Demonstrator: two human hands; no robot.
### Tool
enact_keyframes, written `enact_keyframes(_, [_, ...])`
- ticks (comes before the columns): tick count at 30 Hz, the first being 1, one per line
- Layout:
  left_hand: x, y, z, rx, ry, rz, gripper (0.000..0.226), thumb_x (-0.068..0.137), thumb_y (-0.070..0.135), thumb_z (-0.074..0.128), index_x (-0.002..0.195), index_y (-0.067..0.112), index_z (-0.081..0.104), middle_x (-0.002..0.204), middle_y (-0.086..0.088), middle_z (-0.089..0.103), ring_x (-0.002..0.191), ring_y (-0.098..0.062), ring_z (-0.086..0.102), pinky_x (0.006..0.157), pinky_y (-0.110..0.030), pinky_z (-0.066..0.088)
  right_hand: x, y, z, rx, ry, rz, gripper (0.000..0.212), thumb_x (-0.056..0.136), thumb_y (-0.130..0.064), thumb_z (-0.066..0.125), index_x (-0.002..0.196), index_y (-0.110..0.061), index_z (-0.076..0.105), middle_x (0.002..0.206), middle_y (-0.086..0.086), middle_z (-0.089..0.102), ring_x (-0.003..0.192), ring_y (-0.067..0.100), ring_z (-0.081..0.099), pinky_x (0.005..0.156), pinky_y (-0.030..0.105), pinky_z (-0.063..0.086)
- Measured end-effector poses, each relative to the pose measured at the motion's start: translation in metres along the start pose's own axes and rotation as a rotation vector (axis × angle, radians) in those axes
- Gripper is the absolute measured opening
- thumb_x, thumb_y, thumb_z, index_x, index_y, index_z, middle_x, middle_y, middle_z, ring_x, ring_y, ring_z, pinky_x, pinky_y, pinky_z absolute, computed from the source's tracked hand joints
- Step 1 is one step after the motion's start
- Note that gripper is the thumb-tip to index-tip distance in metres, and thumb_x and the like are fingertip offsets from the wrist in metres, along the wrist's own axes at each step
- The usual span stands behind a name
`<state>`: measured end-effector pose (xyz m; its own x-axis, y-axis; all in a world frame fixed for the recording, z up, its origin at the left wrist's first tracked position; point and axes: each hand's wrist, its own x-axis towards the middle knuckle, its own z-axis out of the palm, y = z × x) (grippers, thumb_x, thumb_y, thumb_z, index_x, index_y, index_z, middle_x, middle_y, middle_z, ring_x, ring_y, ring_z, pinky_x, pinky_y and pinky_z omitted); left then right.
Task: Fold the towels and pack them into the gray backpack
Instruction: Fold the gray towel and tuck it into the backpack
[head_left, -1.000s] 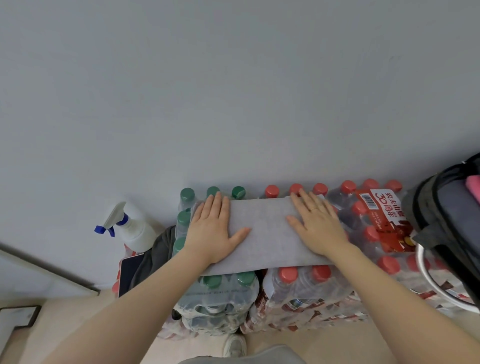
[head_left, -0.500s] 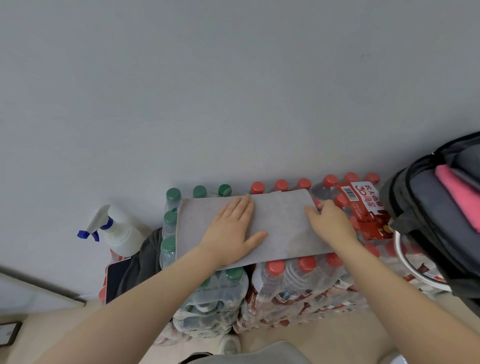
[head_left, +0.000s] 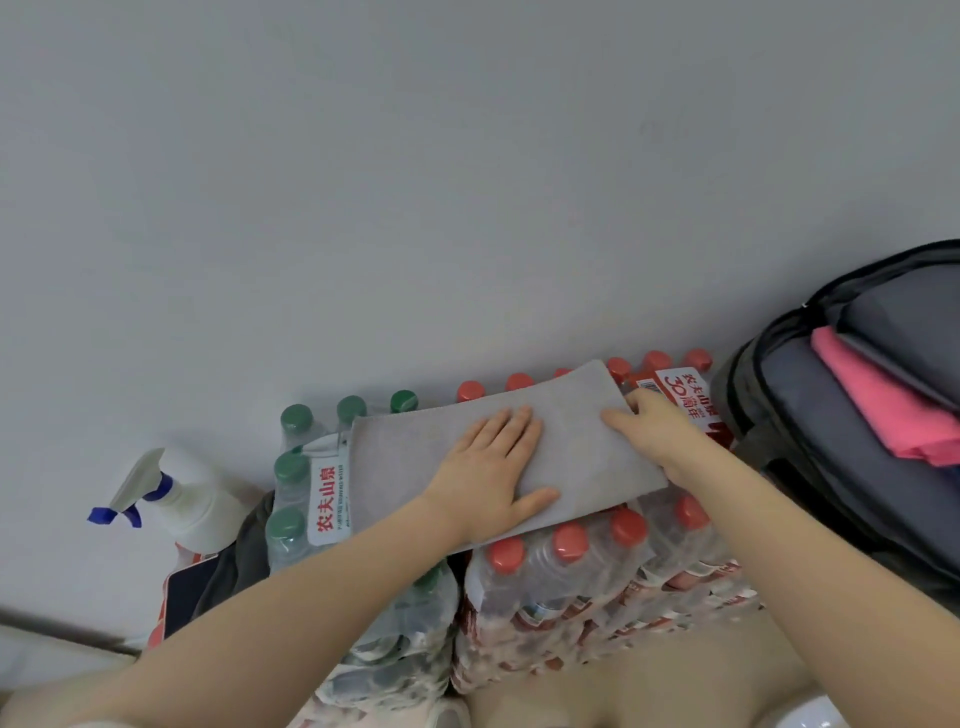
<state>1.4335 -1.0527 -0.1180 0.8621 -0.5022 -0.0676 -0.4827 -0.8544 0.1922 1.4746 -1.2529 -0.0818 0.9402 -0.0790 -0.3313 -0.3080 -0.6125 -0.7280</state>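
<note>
A folded grey towel lies across the tops of shrink-wrapped water bottle packs. My left hand presses flat on its middle, fingers spread. My right hand grips the towel's right edge, thumb on top and fingers under it, and that end is raised a little. The gray backpack stands open at the right, close to my right hand. A folded pink towel sits inside its main compartment.
The towel rests on a pack of green-capped bottles and a pack of red-capped bottles against a plain grey wall. A white spray bottle with a blue nozzle stands at the left, beside a dark cloth.
My left hand slid from the towel's left end to its middle. My right hand went from lying flat to gripping the right edge and raising it. The view swung right, showing more of the backpack.
</note>
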Motion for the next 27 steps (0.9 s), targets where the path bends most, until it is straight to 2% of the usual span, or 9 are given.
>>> enact_keyframes(3, [0.018, 0.024, 0.002, -0.016, -0.021, -0.008, 0.098, 0.064, 0.072, -0.007, 0.148, 0.021, -0.003, 0.158, -0.002, -0.006, 0.145, -0.023, -0.004, 0.114, -0.032, -0.009, 0.004, 0.012, -0.025, 0.001, 0.036, -0.002, 0.021, 0.089, -0.02, 0.054, 0.072, -0.009, 0.051, 0.075, 0.011, 0.054, 0.072, 0.022, 0.051, 0.064, 0.03, 0.035])
enact_keyframes(6, [0.037, 0.047, 0.006, -0.02, -0.045, -0.003, 0.099, 0.062, 0.073, -0.007, 0.148, 0.023, -0.003, 0.158, -0.003, -0.006, 0.145, -0.024, -0.005, 0.115, -0.036, -0.008, 0.005, 0.021, -0.05, -0.098, 0.093, -0.078, 0.022, 0.089, -0.017, 0.053, 0.069, -0.008, 0.05, 0.079, 0.013, 0.053, 0.076, 0.023, 0.05, 0.066, 0.029, 0.034])
enact_keyframes(11, [0.063, 0.073, 0.011, 0.026, -0.074, -0.028, 0.104, 0.058, 0.074, -0.008, 0.148, 0.023, -0.005, 0.157, -0.003, -0.007, 0.145, -0.024, -0.007, 0.116, -0.038, -0.008, 0.001, 0.016, -0.072, -0.307, 0.174, -0.231, 0.021, 0.088, -0.018, 0.053, 0.068, -0.011, 0.049, 0.067, 0.002, 0.052, 0.076, 0.025, 0.052, 0.052, 0.029, 0.034])
enact_keyframes(13, [0.063, 0.072, 0.008, 0.022, -0.088, -0.021, 0.105, 0.058, 0.075, -0.005, 0.148, 0.021, -0.004, 0.157, -0.003, -0.006, 0.145, -0.023, -0.006, 0.115, -0.036, -0.008, -0.005, 0.004, -0.064, -0.398, 0.169, -0.322, 0.013, 0.087, -0.02, 0.054, 0.083, -0.008, 0.056, 0.081, 0.008, 0.062, 0.084, 0.03, 0.058, 0.063, 0.033, 0.042])
enact_keyframes(16, [0.05, 0.06, -0.003, -0.069, -0.053, -0.026, 0.096, 0.072, 0.074, 0.012, 0.149, 0.017, 0.003, 0.158, -0.002, 0.001, 0.145, -0.018, 0.002, 0.115, -0.028, -0.004, -0.018, -0.018, -0.042, -0.583, 0.079, -0.467, 0.027, 0.088, -0.026, 0.054, 0.109, -0.01, 0.054, 0.106, 0.011, 0.063, 0.101, 0.031, 0.058, 0.075, 0.034, 0.041])
enact_keyframes(19, [0.028, 0.035, -0.014, -0.147, 0.077, -0.165, 0.068, 0.093, 0.047, 0.037, 0.148, 0.013, 0.015, 0.157, -0.003, 0.013, 0.143, -0.017, 0.016, 0.114, -0.026, 0.012, -0.022, -0.027, -0.012, -0.749, -0.036, -0.513, 0.034, 0.091, -0.024, 0.051, 0.12, -0.007, 0.044, 0.112, 0.013, 0.058, 0.101, 0.031, 0.057, 0.071, 0.033, 0.039])
enact_keyframes(21, [0.016, 0.018, -0.018, -0.162, 0.097, -0.275, 0.061, 0.095, 0.038, 0.039, 0.146, 0.011, 0.019, 0.156, -0.004, 0.016, 0.142, -0.019, 0.02, 0.113, -0.027, 0.016, -0.019, -0.028, 0.005, -0.772, -0.039, -0.464, 0.031, 0.092, -0.016, 0.048, 0.12, -0.004, 0.044, 0.111, 0.013, 0.059, 0.099, 0.03, 0.057, 0.068, 0.032, 0.039])
enact_keyframes(24, [0.007, -0.003, -0.018, -0.221, 0.045, -0.388, 0.059, 0.097, 0.035, 0.035, 0.147, 0.01, 0.016, 0.156, -0.006, 0.013, 0.142, -0.022, 0.016, 0.114, -0.029, 0.014, -0.012, -0.024, 0.021, -0.792, -0.016, -0.421, 0.019, 0.092, -0.01, 0.044, 0.109, -0.004, 0.052, 0.108, 0.013, 0.062, 0.096, 0.027, 0.059, 0.064, 0.03, 0.04])
enact_keyframes(27, [0.006, -0.01, -0.019, -0.402, 0.025, -0.501, 0.061, 0.098, 0.033, 0.036, 0.146, 0.006, 0.011, 0.155, -0.014, 0.012, 0.142, -0.027, 0.015, 0.113, -0.029, 0.012, -0.012, -0.021, 0.028, -0.808, -0.02, -0.427, 0.027, 0.096, -0.023, 0.042, 0.115, -0.006, 0.05, 0.113, 0.012, 0.06, 0.102, 0.026, 0.058, 0.066, 0.029, 0.037])
